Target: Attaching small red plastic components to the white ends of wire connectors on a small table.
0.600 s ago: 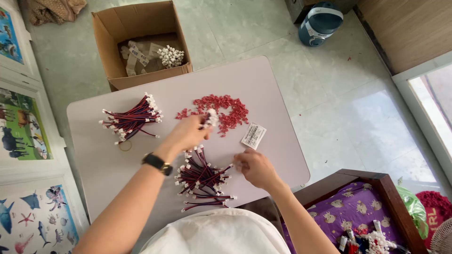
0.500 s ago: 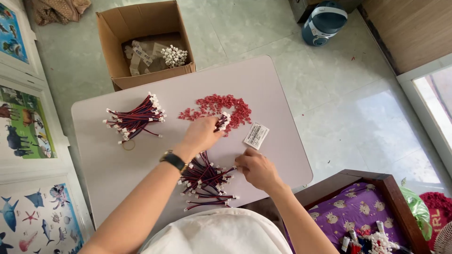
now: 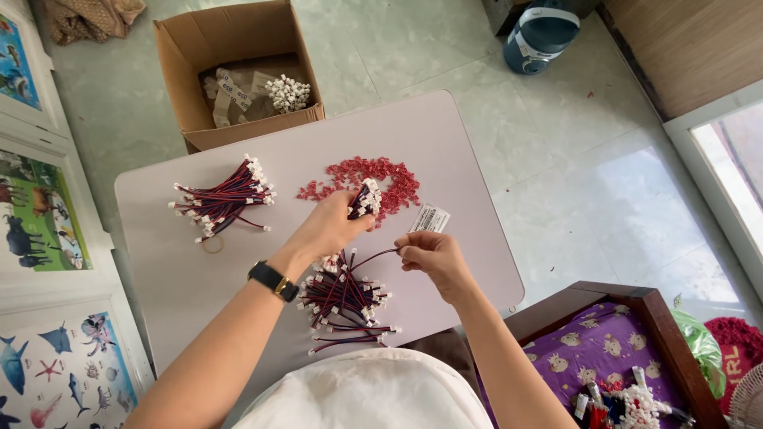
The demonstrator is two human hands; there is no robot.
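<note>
Here the left hand [image 3: 330, 230] is clenched around a small bunch of white-tipped wire leads [image 3: 364, 199], holding it just over the near edge of a heap of small red connector pieces [image 3: 362, 176] on the pale worktop [image 3: 461, 151]. The right hand [image 3: 433, 256] pinches 1 single red-and-black wire [image 3: 373, 256] between thumb and fingers, its other end trailing back toward the loose pile of leads [image 3: 343, 298] lying between the 2 forearms. A tidier bundle of leads [image 3: 222, 200] rests well apart at the left of the worktop, with a rubber band [image 3: 211, 245] just beside it and a small white label [image 3: 430, 218] near the right hand. Judging by how things lie, the work looks partway through: 1 bundle seems gathered and set aside, another is being built in the left grip, and many loose leads remain unsorted. An open cardboard box [image 3: 183, 56] on the floor beyond the worktop holds more white-tipped parts [image 3: 288, 92]. A black wristwatch [image 3: 273, 280] sits on the left wrist.
</note>
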